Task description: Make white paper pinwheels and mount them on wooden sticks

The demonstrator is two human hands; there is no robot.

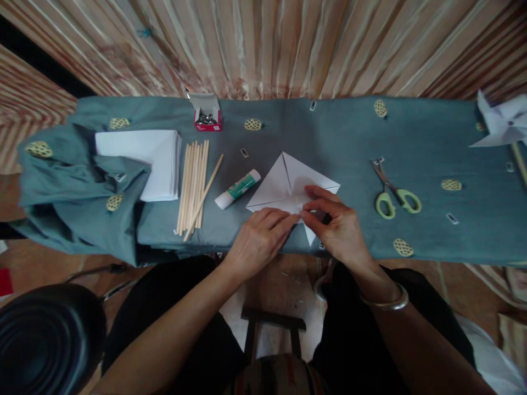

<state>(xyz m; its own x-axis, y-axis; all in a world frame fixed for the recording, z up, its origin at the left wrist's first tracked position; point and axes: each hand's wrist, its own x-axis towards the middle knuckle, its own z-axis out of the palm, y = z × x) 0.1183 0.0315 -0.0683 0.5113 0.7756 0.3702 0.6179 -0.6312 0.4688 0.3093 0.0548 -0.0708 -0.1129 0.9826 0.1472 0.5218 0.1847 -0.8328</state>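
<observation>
One thin white paper sheet (272,184) lies on the cloth-covered counter (432,137) right in front of you, close to the near edge, set with a corner pointing away. Expect it to weigh next to nothing and to bend at a touch: it looks flat and crisp, but the slits leave loose flaps that should fold softly and could tear where each slit ends, so pull gently there. Its dry, matt face should give your fingertips fair grip, though a sheet this light may slide on the cloth unless you pin it down. The steadiest hold is probably near the middle, where the paper is uncut; take any flap by its tip, between thumb and forefinger.

Your left hand (261,238) lies over the near left edge, fingers together and reaching toward the middle; its thumb is hidden, so you cannot tell whether it pinches or only presses. Your right hand (329,216) is narrow, thumb and forefinger drawn together on the paper at the near middle, the other fingers curved above it.

The sheet is plain, with dark, straight slits running inward from the far, left and right corners. A pointed flap sticks out toward you below your right hand; what happens under your fingers is covered.
</observation>
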